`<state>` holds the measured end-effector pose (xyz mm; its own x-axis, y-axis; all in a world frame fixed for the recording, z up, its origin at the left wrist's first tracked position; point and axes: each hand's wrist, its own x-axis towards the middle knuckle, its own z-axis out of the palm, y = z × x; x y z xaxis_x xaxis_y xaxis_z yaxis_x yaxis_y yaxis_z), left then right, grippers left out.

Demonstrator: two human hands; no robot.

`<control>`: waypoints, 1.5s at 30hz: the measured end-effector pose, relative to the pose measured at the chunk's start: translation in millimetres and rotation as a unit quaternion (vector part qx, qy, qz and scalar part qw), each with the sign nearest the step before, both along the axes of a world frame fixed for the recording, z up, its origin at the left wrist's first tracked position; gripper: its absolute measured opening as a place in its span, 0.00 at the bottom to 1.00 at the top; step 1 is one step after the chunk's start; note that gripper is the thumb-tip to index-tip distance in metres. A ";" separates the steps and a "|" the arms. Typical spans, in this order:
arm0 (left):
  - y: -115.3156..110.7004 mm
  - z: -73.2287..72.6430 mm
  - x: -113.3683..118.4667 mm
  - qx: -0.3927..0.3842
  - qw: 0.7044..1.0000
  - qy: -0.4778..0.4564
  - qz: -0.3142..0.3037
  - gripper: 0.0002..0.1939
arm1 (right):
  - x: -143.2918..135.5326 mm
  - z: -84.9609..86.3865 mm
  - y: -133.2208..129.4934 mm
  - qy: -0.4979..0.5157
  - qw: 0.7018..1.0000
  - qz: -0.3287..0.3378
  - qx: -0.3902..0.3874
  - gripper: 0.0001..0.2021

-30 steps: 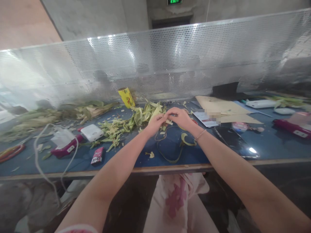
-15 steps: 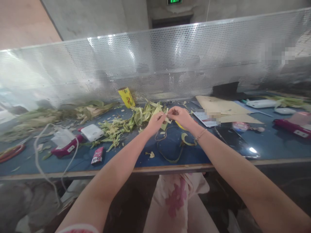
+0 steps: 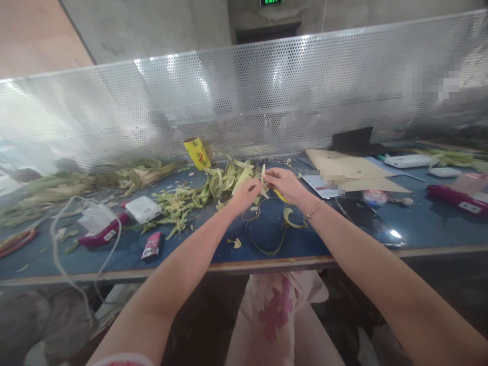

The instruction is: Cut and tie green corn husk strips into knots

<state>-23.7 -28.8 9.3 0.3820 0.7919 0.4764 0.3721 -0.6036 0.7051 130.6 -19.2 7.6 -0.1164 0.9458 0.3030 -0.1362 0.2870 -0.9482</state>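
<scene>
Both hands meet over the middle of the blue table (image 3: 213,251). A narrow pale green leaf strip (image 3: 263,172) stands upright between my fingertips. My right hand (image 3: 285,185) pinches it, thumb against forefinger. My left hand (image 3: 246,195) is closed at the strip's lower part, its fingertips almost touching the right ones. Just behind and left of them lies a heap of pale green leaves (image 3: 223,184), trailing into small curled pieces (image 3: 173,211). Below the hands are a thin looped strand (image 3: 263,251) and a curled leaf piece (image 3: 293,219).
A perforated metal screen (image 3: 259,91) runs along the back. Left are a yellow tube (image 3: 197,154), a white device (image 3: 143,209), a pink box (image 3: 151,246) and a looping white cable (image 3: 57,251). Right lie brown paper (image 3: 343,165), a black glossy tablet-like slab (image 3: 368,223) and a purple power strip (image 3: 455,199).
The leaf strip now stands upright above the fingertips, where before only a little pale material showed. My left fingers have shifted slightly down; the view has moved a little.
</scene>
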 end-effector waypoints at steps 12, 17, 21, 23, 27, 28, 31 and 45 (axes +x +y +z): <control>0.0 -0.3 7.7 -0.278 0.916 -0.278 -0.074 0.08 | 2.9 1.2 -5.6 -0.128 0.975 0.033 0.179 0.14; -7.1 5.5 6.6 -0.305 0.903 -0.287 -0.095 0.09 | 1.9 6.2 -11.7 -0.134 0.973 0.062 0.179 0.15; -6.3 5.5 6.2 -0.306 0.902 -0.288 -0.098 0.08 | 1.3 6.4 -12.2 -0.138 0.979 0.069 0.135 0.17; -4.6 5.0 6.1 -0.297 0.905 -0.288 -0.095 0.07 | 0.6 5.5 -11.7 -0.129 0.983 0.065 0.110 0.17; -2.2 5.2 4.2 -0.272 0.914 -0.277 -0.114 0.04 | -1.0 4.4 -10.8 -0.113 0.989 0.059 0.081 0.17; -2.0 5.3 3.3 -0.265 0.916 -0.274 -0.125 0.02 | -1.4 4.5 -10.8 -0.109 0.989 0.059 0.077 0.16; -1.6 4.5 0.9 -0.242 0.921 -0.268 -0.148 0.04 | -2.1 5.7 -11.3 -0.101 0.991 0.052 0.071 0.14; -1.1 4.4 4.7 -0.222 0.928 -0.286 -0.091 0.12 | -0.4 -3.3 -1.3 -0.103 0.989 0.025 0.104 0.11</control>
